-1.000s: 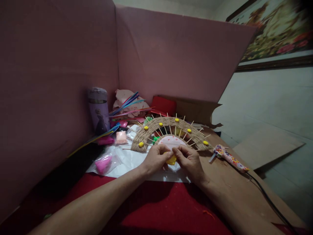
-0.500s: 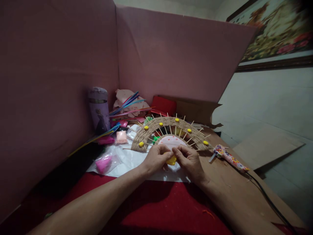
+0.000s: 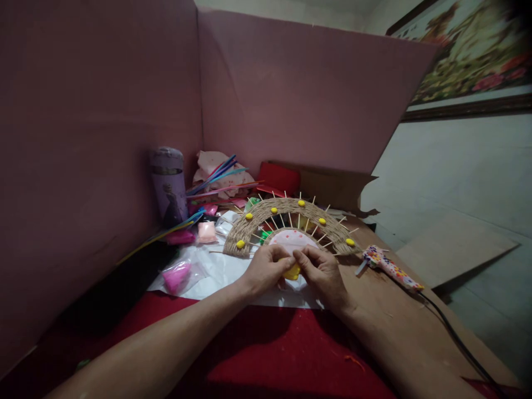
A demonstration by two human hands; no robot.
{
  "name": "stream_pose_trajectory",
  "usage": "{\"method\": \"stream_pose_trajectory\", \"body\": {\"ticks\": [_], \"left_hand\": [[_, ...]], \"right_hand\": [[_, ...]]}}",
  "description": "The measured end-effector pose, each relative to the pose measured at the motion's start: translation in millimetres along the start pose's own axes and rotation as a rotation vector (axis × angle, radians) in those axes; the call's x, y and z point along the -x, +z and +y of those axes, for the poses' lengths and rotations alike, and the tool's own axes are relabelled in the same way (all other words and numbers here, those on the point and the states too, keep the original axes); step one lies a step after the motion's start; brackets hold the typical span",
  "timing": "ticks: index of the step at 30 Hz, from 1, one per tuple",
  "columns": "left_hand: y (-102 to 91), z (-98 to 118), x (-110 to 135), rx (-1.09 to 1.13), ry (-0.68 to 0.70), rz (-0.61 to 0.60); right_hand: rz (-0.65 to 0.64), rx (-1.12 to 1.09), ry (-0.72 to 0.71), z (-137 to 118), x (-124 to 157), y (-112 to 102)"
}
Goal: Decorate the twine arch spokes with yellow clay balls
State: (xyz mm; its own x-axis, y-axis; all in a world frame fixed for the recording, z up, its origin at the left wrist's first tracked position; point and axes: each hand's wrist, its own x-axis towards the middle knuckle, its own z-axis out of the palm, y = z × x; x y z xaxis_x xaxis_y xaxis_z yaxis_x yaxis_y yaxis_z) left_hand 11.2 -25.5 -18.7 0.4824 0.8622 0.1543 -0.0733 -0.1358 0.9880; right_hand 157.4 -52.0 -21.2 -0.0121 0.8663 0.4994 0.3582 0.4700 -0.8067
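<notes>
Close together at the middle of the view, my left hand (image 3: pixel 270 266) and my right hand (image 3: pixel 322 271) pinch a lump of yellow clay (image 3: pixel 292 272), seemingly soft modelling clay. Fingers cover much of it, and both thumbs meet at its top edge. Just beyond my hands stands a half-round fan shape woven from brown twine (image 3: pixel 286 206) on thin sticks, with several yellow clay dots (image 3: pixel 301 203) along its band. Its inner half-disc (image 3: pixel 291 238) is pale pink with red spots, and my hands hide the lower part.
A flower-patterned glue gun (image 3: pixel 390 267) with a black cord lies on the cardboard at right. Left are a purple tumbler (image 3: pixel 169 185), pipe cleaners (image 3: pixel 216 176), and bagged pink (image 3: pixel 177 277) and peach (image 3: pixel 206 233) clay. White sheet (image 3: pixel 211 277) and red cloth (image 3: pixel 266 349) lie beneath.
Hardly anything differs: both hands keep their pinch on the yellow clay in the same spot, with only a very slight shift of the view.
</notes>
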Motion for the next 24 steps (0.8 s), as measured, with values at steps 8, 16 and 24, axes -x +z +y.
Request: {"method": "stream_pose_trajectory", "body": {"ticks": [8,16,24], "left_hand": [[0.2,2.2,0.9,-0.033,-0.006,-0.001],[0.3,1.6,0.8,-0.025,-0.007,0.002],[0.9,1.7,0.4,-0.008,-0.015,0.002]], "right_hand": [[-0.003,0.012,0.003,2.7,0.1,0.0],[-0.006,0.014,-0.005,2.7,0.4,0.2],[0.0,0.002,-0.013,4.4,0.1,0.1]]}}
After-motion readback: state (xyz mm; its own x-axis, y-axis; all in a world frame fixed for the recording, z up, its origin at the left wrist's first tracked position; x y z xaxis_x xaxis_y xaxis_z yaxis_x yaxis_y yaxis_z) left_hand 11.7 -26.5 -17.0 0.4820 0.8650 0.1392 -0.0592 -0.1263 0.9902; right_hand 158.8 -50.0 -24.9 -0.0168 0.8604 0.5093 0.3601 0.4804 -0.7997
